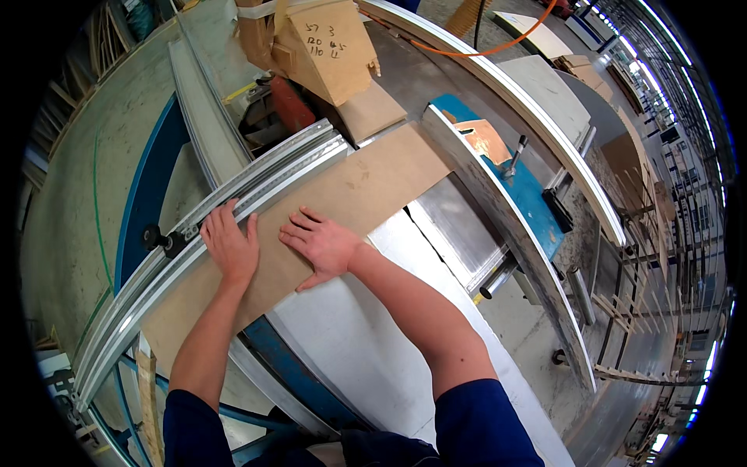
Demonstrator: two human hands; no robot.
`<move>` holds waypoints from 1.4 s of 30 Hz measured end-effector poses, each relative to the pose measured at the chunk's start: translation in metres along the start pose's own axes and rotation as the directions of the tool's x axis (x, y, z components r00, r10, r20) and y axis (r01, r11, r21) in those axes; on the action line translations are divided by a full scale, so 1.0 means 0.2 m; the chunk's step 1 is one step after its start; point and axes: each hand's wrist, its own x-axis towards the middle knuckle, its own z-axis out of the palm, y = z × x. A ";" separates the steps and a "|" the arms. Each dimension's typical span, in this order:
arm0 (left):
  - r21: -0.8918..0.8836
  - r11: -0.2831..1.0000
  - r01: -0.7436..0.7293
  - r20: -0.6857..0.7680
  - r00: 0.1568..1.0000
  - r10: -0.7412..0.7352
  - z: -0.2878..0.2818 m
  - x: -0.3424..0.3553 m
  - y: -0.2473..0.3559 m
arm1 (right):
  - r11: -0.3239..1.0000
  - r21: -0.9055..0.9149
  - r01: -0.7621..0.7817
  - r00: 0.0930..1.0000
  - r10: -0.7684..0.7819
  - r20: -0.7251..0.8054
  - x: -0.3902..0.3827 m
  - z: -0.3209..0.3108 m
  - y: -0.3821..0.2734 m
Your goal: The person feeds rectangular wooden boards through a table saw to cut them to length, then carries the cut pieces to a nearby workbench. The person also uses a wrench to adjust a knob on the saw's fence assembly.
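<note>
A long brown board (381, 180) lies across the machine table, its far long edge along an aluminium fence (299, 167). My left hand (233, 247) rests at that edge, fingertips on the fence, fingers stretched out and thumb apart. To its right, my right hand (323, 245) presses flat on the board with fingers spread. Neither hand holds anything. Just left of my left hand, a black stop with a round knob (156, 237) is fixed to the fence. The board's right end meets a long upright metal rail (510, 206).
Beyond the fence stand a cardboard piece with handwriting (327, 47) and a red machine part (292, 105). Right of the rail, a blue plate (537, 206) carries a copper-coloured sheet (482, 140) and a lever handle (515, 156). An orange hose (498, 48) hangs at the back. Wooden racks line the right.
</note>
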 end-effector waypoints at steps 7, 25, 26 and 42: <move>0.014 0.999 -0.052 -0.049 0.997 0.053 0.08 0.16 -0.12 | 1.000 -0.002 0.001 1.000 -0.001 0.001 0.17 0.03 0.12; 0.021 1.000 -0.002 -0.021 1.000 0.002 0.30 0.60 -0.47 | 0.999 -0.008 -0.036 0.998 0.037 0.051 0.67 0.15 0.47; 0.020 1.000 0.014 -0.024 1.000 -0.013 0.31 0.62 -0.48 | 0.999 -0.012 -0.047 0.997 0.048 0.056 0.69 0.15 0.49; -0.101 0.986 0.135 0.088 0.988 -0.126 0.16 0.64 -0.53 | 0.995 -0.075 -0.066 0.987 0.076 0.142 0.77 0.09 0.36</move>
